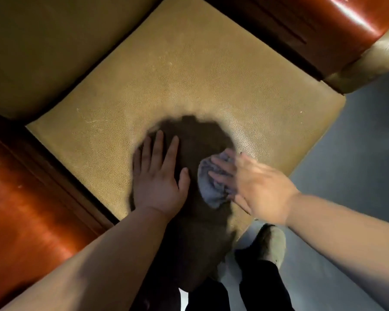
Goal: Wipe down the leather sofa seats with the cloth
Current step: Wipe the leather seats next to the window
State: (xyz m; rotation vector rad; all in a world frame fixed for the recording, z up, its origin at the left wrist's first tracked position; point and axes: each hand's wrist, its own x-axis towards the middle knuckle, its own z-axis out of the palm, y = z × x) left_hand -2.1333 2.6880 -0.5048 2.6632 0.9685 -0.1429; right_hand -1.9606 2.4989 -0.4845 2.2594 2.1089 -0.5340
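Note:
A tan leather seat cushion (189,81) fills the middle of the view, with pale scuff marks on it. My left hand (160,178) lies flat on the cushion near its front edge, fingers straight and spread. Just to its right, my right hand (254,187) presses a crumpled grey-blue cloth (211,182) onto the leather; the hand is motion-blurred and its fingers look extended over the cloth. A dark shadow covers the cushion around both hands.
Glossy reddish-brown wooden armrests stand at the left (20,198) and upper right (337,25). The tan backrest (43,41) rises at upper left. Grey floor (357,153) lies to the right, with my slippered foot (272,243) by the seat's front edge.

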